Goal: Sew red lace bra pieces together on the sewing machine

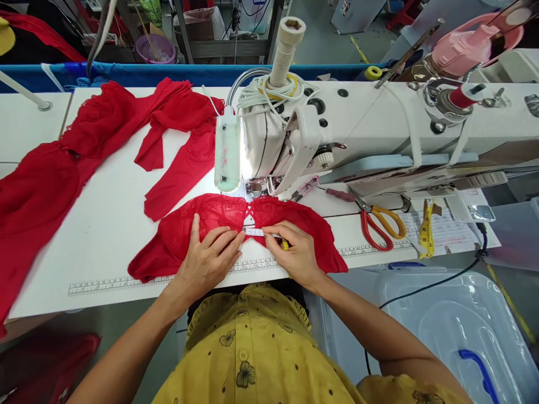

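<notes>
A red lace bra [219, 209] lies spread in front of the sewing machine [290, 146], its crossed centre piece just below the presser foot [256, 188]. My left hand [213, 258] rests with fingers spread on the left cup, fingertips at the end of a white measuring tape [253, 231]. That tape stretches across the centre gap of the bra. Its other end is pinched between thumb and fingers of my right hand [297, 252], over the right cup. A bit of yellow tape shows under the right hand.
More red garments [92, 134] are heaped on the left of the table. To the right lie scissors [381, 221] with red and orange handles, a yellow tape piece [426, 230] and a paper sheet. A lidded plastic bin [455, 320] stands below right.
</notes>
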A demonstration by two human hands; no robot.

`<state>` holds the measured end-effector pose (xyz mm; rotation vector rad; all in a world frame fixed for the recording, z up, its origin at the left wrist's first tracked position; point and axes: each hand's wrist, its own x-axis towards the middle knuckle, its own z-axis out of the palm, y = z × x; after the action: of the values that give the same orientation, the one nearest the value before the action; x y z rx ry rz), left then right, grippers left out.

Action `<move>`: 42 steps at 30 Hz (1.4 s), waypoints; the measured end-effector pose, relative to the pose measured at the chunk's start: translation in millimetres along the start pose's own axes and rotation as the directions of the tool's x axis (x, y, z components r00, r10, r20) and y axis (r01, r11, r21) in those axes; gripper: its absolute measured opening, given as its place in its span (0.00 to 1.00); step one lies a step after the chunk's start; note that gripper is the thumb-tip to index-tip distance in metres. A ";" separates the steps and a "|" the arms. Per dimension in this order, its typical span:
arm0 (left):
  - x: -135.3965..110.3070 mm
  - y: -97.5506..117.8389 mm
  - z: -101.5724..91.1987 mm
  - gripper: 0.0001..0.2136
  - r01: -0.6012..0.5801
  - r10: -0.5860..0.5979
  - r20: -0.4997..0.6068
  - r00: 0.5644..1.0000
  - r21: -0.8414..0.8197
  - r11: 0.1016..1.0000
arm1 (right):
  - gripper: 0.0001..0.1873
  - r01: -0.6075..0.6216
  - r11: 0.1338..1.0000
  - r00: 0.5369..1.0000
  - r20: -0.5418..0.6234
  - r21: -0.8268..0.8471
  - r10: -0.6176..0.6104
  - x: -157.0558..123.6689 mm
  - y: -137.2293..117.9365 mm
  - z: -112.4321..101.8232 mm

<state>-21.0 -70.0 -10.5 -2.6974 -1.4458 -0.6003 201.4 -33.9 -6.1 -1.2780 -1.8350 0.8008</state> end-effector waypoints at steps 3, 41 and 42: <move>0.7 0.0 0.1 0.18 -0.004 0.005 -0.006 1.000 0.011 1.000 | 0.09 -0.002 1.000 1.000 0.002 0.005 0.002 0.0 0.6 -0.4; 32.6 -10.3 0.2 0.13 0.050 -0.061 -0.037 0.997 -0.249 0.967 | 0.12 0.476 0.801 0.872 0.314 -0.362 -0.376 17.7 5.7 -11.6; 33.7 -11.8 5.1 0.16 0.072 -0.080 -0.027 0.996 -0.232 0.970 | 0.12 0.501 0.779 0.859 0.326 -0.376 -0.395 19.2 9.3 -9.0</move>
<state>-12.1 -35.4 -5.5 -2.7925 -1.5676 -0.8681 209.2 -12.2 -4.7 -0.9528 -2.4941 0.2636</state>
